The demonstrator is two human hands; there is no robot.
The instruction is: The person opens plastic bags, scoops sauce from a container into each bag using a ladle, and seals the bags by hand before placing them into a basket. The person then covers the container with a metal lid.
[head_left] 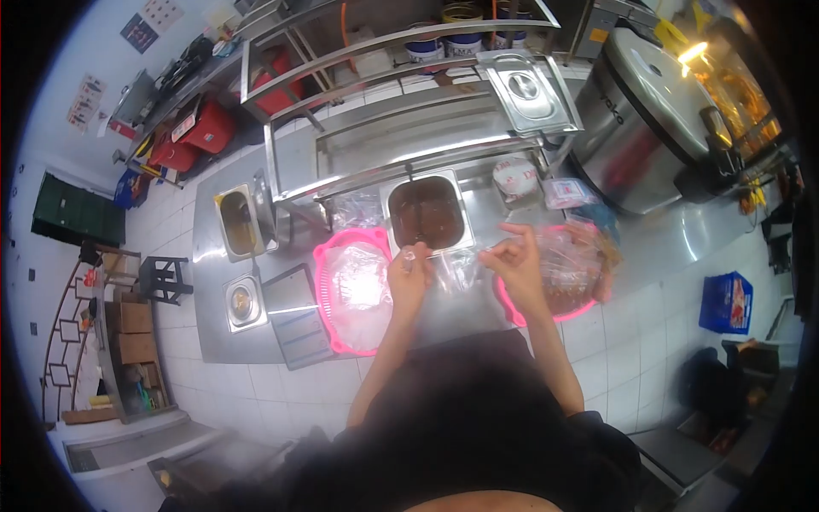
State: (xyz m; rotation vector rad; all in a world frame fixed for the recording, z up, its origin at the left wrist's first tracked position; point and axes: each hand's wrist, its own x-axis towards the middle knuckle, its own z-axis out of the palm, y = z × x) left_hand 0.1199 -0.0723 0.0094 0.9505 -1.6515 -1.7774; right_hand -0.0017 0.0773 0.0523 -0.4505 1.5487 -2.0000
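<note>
Over the front of the steel counter, my left hand (410, 277) is closed, fingertips pinched at the edge of a small clear plastic bag (457, 275). My right hand (519, 266) pinches at the bag's other side, its upper fingers stretched out. Just beyond my hands sits a square steel pan (424, 213) of dark brown sauce, with what looks like a handle leaning in it. A pink basket (322, 299) lined with clear plastic stands left of my left hand. Behind my right hand, another pink basket (512, 312) holds filled clear bags (567, 277) with brownish contents.
A steel rack (375, 158) rises behind the pan, with a lidded steel pan (523, 90) on it. A large steel drum-shaped container (636, 119) stands at right. Further left are a deep pan of yellowish liquid (237, 224), a small steel pan (245, 303) and a grey tray (294, 316).
</note>
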